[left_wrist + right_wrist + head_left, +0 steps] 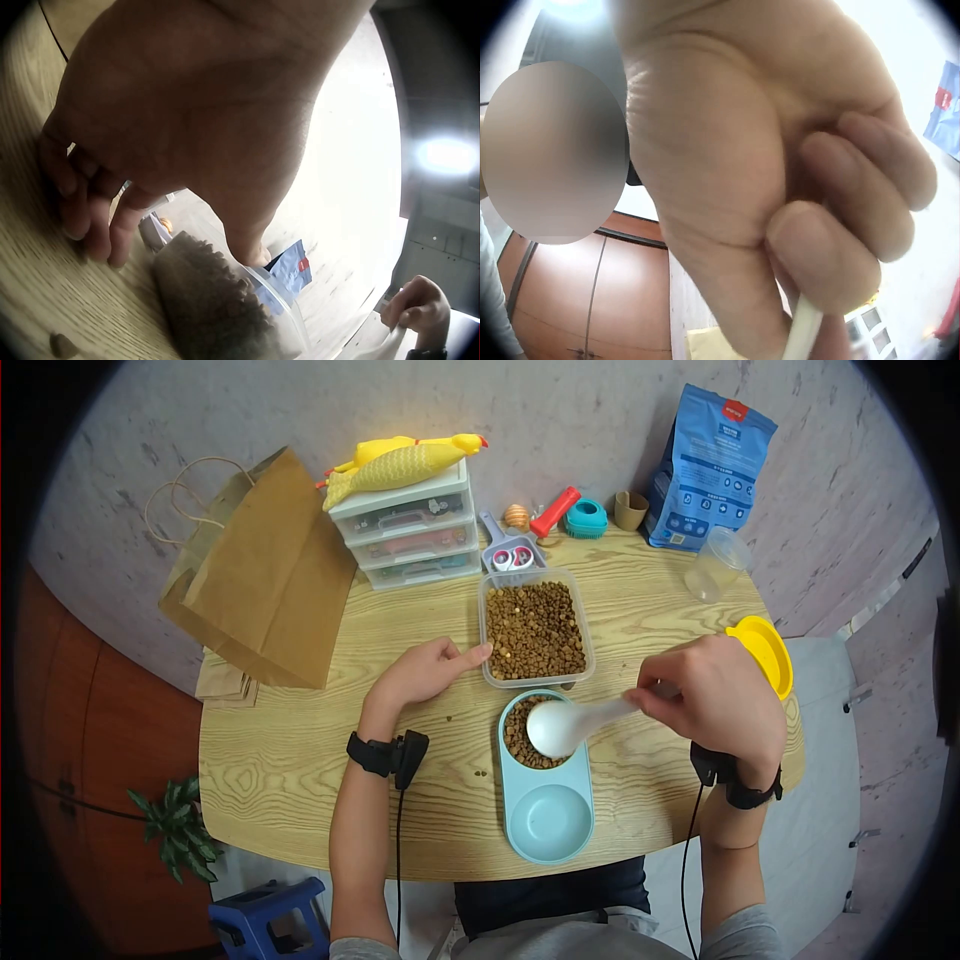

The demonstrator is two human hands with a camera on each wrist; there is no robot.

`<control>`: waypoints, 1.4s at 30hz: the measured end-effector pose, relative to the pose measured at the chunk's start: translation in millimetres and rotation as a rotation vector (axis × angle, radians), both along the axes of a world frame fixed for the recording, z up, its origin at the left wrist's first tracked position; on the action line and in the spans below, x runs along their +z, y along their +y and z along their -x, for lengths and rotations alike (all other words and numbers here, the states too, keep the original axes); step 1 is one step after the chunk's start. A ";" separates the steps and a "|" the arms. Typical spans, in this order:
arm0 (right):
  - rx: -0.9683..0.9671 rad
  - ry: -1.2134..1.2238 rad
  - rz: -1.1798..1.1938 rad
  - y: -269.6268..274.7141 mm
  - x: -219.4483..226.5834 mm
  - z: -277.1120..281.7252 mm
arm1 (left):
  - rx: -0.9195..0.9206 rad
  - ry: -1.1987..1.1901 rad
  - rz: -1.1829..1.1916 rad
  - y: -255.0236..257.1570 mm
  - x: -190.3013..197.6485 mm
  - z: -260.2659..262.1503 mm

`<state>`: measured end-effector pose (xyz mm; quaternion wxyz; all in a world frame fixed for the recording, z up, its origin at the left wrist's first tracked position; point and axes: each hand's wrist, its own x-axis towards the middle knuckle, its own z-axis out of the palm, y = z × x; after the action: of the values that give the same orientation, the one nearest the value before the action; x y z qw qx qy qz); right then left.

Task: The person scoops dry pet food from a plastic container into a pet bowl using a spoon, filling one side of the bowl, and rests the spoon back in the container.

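My right hand point(712, 690) grips the handle of a large white spoon point(560, 727), its fingers curled round it in the right wrist view. The spoon's bowl sits tilted over the upper bowl of a light blue double pet bowl point(549, 788), where brown kibble point(520, 745) lies. The lower bowl is bare. Behind it stands a clear plastic container point(590, 650) filled with kibble point(537, 625). My left hand point(424, 671) is at the container's left side, thumb against the rim, other fingers loosely bent down at the table point(26, 247).
A paper bag point(270, 580) and a small drawer unit point(412, 530) topped by yellow rubber chickens point(405, 465) stand at the back left. A blue food bag point(708, 470), clear cup point(716, 568) and yellow dish point(764, 655) are on the right. A few kibbles point(481, 773) lie loose.
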<state>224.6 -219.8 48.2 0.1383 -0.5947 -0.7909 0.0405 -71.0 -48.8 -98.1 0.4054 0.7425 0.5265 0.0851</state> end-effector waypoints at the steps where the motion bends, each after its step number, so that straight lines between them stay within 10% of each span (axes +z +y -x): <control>1: 0.009 -0.036 0.089 -0.7 1.5 -0.1 | 0.001 0.003 -0.001 -0.2 0.2 -0.4; 24: 0.145 0.020 0.097 7.1 -9.0 -0.2 | -0.006 0.002 0.008 1.2 -0.1 -0.7; 42: -0.093 0.013 0.101 11.3 -2.3 -13.3 | 0.012 -0.027 -0.010 -0.1 -2.9 -1.7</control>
<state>237.8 -208.4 45.9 0.1148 -0.6369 -0.7583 0.0778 -69.4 -48.9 -101.0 0.4081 0.7401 0.5251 0.1003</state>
